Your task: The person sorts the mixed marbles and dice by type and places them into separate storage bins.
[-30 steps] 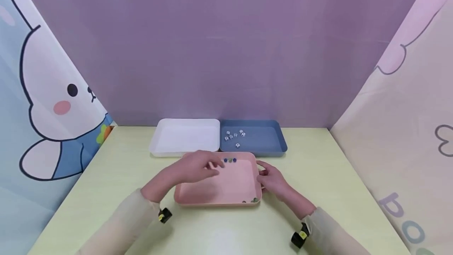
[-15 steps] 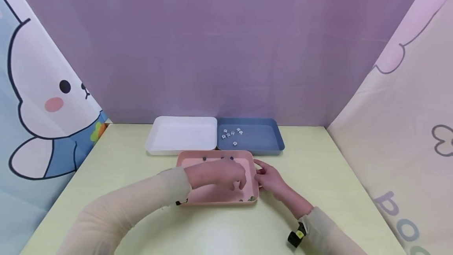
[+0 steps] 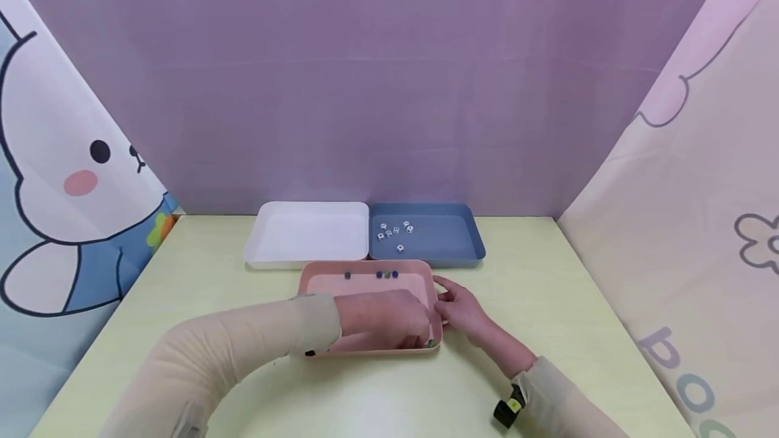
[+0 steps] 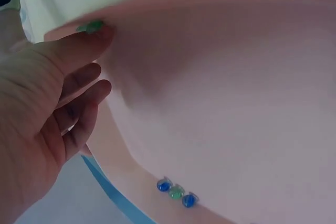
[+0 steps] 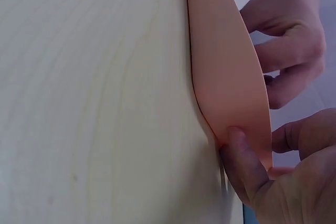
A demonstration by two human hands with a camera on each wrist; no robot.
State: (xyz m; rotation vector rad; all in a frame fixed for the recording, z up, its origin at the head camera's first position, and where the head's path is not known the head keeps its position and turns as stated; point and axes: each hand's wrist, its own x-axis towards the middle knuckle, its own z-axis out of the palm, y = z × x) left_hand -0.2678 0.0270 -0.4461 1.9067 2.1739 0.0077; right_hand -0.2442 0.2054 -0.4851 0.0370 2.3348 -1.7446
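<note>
A pink tray lies near the middle of the table. My left hand reaches down into its near right corner, fingertips right at the tray floor and wall. Green marbles show beside the top digit in the left wrist view; I cannot tell whether the fingertips pinch one. Along the tray's far side sit two blue marbles with a green marble between them, and a dark marble farther left. My right hand grips the tray's right side, a digit pressed against the outer wall.
Behind the pink tray stand a white tray and, to its right, a blue tray holding several white dice. A purple backdrop rises at the table's far edge, with printed cloth on both sides.
My left hand has moved from the tray's far side rightward and down to its near right corner. The dark marble at the far left has come into view. The right hand keeps its grip.
</note>
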